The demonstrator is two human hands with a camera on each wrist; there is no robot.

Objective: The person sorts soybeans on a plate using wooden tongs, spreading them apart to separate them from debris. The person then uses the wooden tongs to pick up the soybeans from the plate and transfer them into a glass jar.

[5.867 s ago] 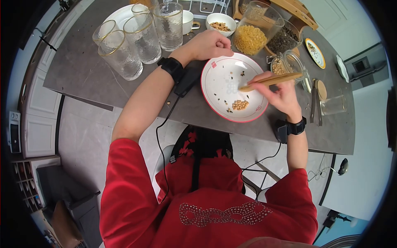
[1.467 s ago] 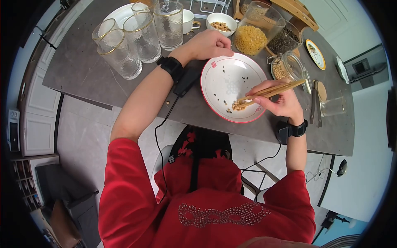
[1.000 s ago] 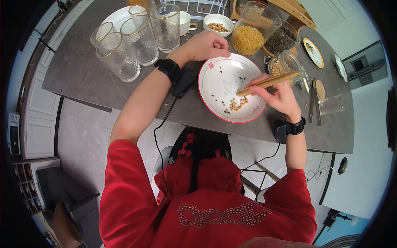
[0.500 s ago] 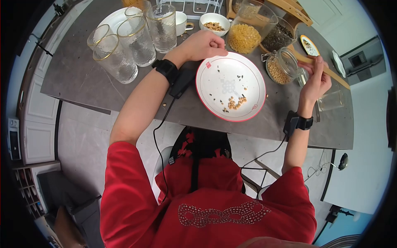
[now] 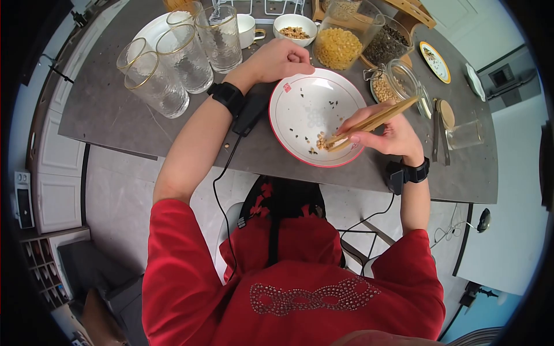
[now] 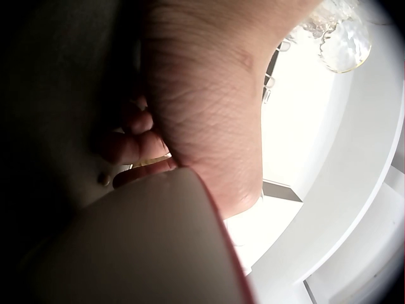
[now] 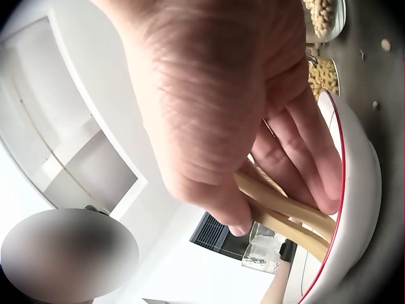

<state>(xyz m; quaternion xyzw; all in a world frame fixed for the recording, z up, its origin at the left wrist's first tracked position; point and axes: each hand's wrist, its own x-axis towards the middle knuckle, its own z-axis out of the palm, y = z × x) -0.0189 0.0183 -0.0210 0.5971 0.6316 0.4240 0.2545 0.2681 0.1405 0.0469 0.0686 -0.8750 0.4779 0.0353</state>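
Observation:
My right hand (image 5: 392, 134) holds wooden tongs (image 5: 378, 118), their tips low in a white shallow bowl (image 5: 294, 106) with a red rim. The tips meet a small heap of pale beans (image 5: 322, 140). In the right wrist view the two arms of the tongs (image 7: 288, 206) reach past the bowl's rim, with thumb and fingers around them. My left hand (image 5: 277, 62) holds the bowl's far left rim; in the left wrist view the rim runs between its thumb side and curled fingers (image 6: 136, 142). Dark flakes are scattered in the bowl.
Several gold-rimmed glasses (image 5: 184, 60) stand at left. Behind are a small bowl of mixed bits (image 5: 294, 29), a container of yellow pasta (image 5: 339, 49) and one of dark seeds (image 5: 385, 46). An open clip-top jar of beans (image 5: 385, 86) lies right of the bowl, near metal tongs (image 5: 436, 135).
The tongs worked over the beans, swung up and right out of the bowl half a second ago, and are back at the heap now. The heap has spread; the left hand keeps its place on the rim.

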